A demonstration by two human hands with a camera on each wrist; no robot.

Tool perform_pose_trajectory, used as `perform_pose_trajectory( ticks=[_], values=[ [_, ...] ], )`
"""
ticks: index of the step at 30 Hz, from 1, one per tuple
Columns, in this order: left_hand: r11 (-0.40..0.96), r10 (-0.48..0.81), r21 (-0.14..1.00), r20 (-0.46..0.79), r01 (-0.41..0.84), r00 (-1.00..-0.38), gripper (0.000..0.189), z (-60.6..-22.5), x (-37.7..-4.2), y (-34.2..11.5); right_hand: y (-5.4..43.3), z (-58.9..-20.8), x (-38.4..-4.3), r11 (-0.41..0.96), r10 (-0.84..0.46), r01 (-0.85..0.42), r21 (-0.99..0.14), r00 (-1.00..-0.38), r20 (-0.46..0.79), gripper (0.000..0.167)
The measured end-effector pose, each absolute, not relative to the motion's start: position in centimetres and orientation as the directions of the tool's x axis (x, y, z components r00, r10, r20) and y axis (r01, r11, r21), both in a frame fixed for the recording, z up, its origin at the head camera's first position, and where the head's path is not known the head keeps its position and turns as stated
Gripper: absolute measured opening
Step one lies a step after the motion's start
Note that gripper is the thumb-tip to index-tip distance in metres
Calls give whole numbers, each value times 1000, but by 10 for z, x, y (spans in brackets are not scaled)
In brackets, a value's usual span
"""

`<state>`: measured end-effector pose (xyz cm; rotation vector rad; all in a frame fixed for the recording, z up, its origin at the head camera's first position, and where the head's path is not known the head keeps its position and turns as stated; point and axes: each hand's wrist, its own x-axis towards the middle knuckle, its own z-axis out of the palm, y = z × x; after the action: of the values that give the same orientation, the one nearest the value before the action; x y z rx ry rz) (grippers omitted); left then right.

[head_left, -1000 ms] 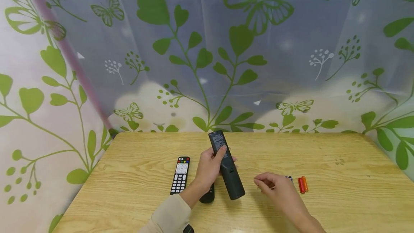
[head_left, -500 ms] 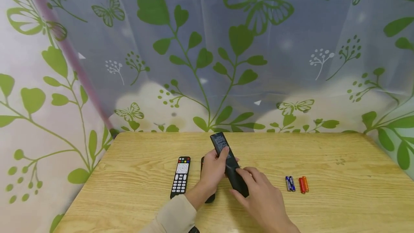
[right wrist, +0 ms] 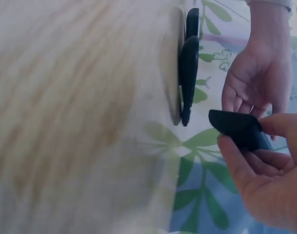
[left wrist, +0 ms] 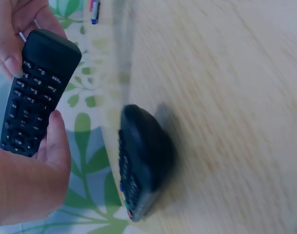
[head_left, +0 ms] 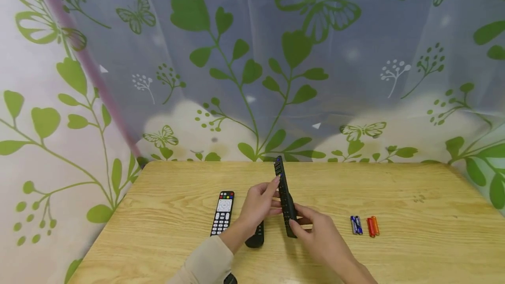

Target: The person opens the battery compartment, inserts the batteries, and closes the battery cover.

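Observation:
Both hands hold one black remote control (head_left: 285,200) above the table, turned on its edge in the head view. My left hand (head_left: 256,207) grips it near its upper half, thumb on the side with the buttons. At its lower end my right hand (head_left: 321,233) pinches it between thumb and fingers. In the left wrist view the buttons of the remote control (left wrist: 36,92) face the camera. The right wrist view shows its end (right wrist: 238,127) between the right thumb and fingers; its battery side is mostly hidden.
On the wooden table (head_left: 394,187) lie a black remote with white buttons (head_left: 222,214) and another black remote (head_left: 255,238) partly behind the left wrist. To the right are two blue-silver batteries (head_left: 356,225) and a red and orange pair of batteries (head_left: 372,226). A leaf-patterned curtain (head_left: 335,78) hangs behind.
My right hand came in from the right and took the remote's lower end. The remote has turned from back side up onto its edge, showing its buttons.

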<state>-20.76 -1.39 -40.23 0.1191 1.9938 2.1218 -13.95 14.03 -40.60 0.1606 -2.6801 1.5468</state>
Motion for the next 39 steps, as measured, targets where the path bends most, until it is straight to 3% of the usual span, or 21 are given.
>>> perform_pose_trajectory(
  ticks=[7,14,20,26,39],
  values=[
    [88,215,993,-93,-76,-972,34,-410,-209,-18,147,-419,-148,369,-106,-56,-928,-994,18,41],
    [284,267,958,-109,-30,-957,40,-410,-206,-19,156,-427,-154,279,-218,-4,-960,-974,-59,43],
    [471,307,882,-146,17,-940,41,-412,-204,-16,161,-435,-159,192,-376,40,-981,-920,-111,41],
    [610,318,790,-168,65,-933,44,-409,-202,-16,162,-443,-162,224,-407,38,-974,-904,-129,39],
    [690,317,719,-200,81,-927,45,-399,-199,-14,158,-435,-163,350,-375,15,-937,-914,-154,33]
  ],
)
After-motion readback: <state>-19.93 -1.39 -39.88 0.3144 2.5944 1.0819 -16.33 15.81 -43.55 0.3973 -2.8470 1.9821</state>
